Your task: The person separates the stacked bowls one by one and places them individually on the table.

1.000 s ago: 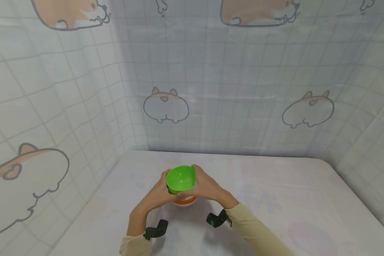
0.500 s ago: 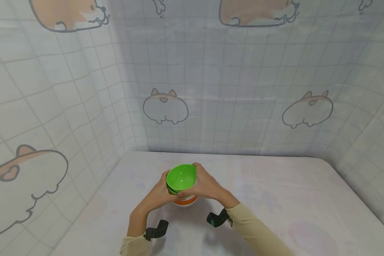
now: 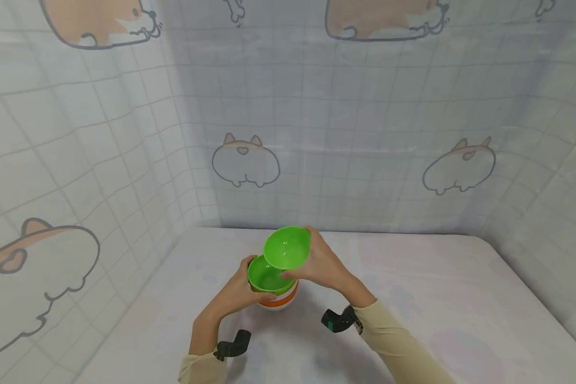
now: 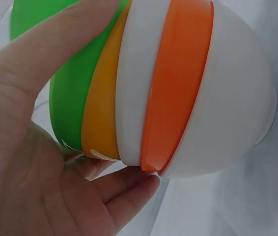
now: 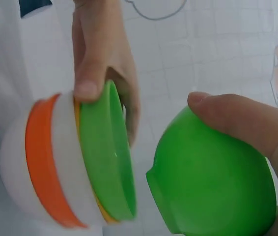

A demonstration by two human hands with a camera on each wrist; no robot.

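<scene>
Green bowl (image 3: pixel 287 248) in the grip of the right hand (image 3: pixel 322 261), above and right of the nested bowls (image 5: pixel 70 162), apart, its foot (image 5: pixel 162 204) toward them; the left hand (image 3: pixel 241 286) grips those bowls.

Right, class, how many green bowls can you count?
2: the upper bowl is in the right hand, above the stack; the stacked bowl tops that stack, held by the left hand. More could be hidden, nested inside.

The upper bowl (image 3: pixel 287 248) is plain green; the stacked bowls (image 4: pixel 178 93) show green, amber, white, orange and white. The sleeves (image 3: pixel 398 341) are beige, the wall (image 3: pixel 355 133) grey-gridded.
</scene>
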